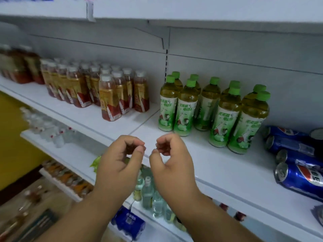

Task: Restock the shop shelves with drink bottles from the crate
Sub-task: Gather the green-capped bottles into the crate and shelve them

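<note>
Both of my hands hover side by side in front of the white middle shelf (218, 165). My left hand (120, 165) has its fingers curled toward the thumb and holds nothing. My right hand (173, 163) is curled the same way, also empty. Several green-capped tea bottles (185, 109) stand upright on the shelf just beyond and to the right of my hands. To the left of them stand several white-capped bottles of red drink (110, 100) in rows. No crate is in view.
Blue cola cans (300, 177) lie on their sides at the shelf's right end. Bare shelf surface stretches in front of the green bottles. On the shelf below stand clear bottles (148, 193), with a blue pack (128, 222) lower down. Another shelf (157, 7) runs overhead.
</note>
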The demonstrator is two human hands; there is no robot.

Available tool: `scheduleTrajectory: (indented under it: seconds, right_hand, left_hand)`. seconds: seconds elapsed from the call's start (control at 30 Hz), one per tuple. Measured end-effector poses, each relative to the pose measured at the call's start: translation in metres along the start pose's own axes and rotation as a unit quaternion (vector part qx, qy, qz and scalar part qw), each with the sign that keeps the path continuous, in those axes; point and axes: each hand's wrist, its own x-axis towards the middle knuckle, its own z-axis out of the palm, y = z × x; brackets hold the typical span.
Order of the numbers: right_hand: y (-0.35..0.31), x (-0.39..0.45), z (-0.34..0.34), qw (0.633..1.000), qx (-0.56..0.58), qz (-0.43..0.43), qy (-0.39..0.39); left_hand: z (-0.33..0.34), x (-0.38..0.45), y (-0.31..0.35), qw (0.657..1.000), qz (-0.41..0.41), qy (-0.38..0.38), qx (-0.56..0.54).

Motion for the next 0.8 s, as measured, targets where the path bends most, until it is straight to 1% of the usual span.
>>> scheduleTrajectory:
  seconds: [0.07,0.2,0.3,0.37,0.43,0.53,0.67,0.8]
  right_hand:
    - [-0.011,-0.02,-0.004,0.999,0.02,-0.021,-0.04]
    - [-0.023,-0.058,-0.014,0.991,0.051,-0.051,-0.108]
    - [-0.028,-0.085,-0.016,0.986,0.07,-0.076,-0.129]
    - [-0.036,-0.112,-0.006,0.978,0.097,-0.082,-0.167]
    - [-0.047,-0.134,0.002,0.971,0.119,-0.081,-0.189]
    - [-0.067,-0.168,0.012,0.955,0.133,-0.099,-0.246]
    - [-0.092,-0.189,0.023,0.941,0.122,-0.146,-0.279]
    - [-0.123,-0.214,0.044,0.929,0.12,-0.186,-0.296]
  left_hand:
    - [-0.011,-0.025,0.017,1.0,-0.005,0.02,0.011]
    - [-0.025,-0.075,0.044,0.996,-0.008,0.055,0.069]
    - [-0.038,-0.116,0.057,0.991,-0.029,0.102,0.087]
    - [-0.056,-0.151,0.067,0.981,-0.039,0.124,0.142]
    - [-0.078,-0.178,0.077,0.974,-0.047,0.143,0.17]
    - [-0.114,-0.217,0.096,0.957,-0.053,0.199,0.205]
    - [-0.146,-0.251,0.111,0.94,-0.06,0.248,0.227]
    - [-0.18,-0.275,0.125,0.931,-0.064,0.266,0.241]
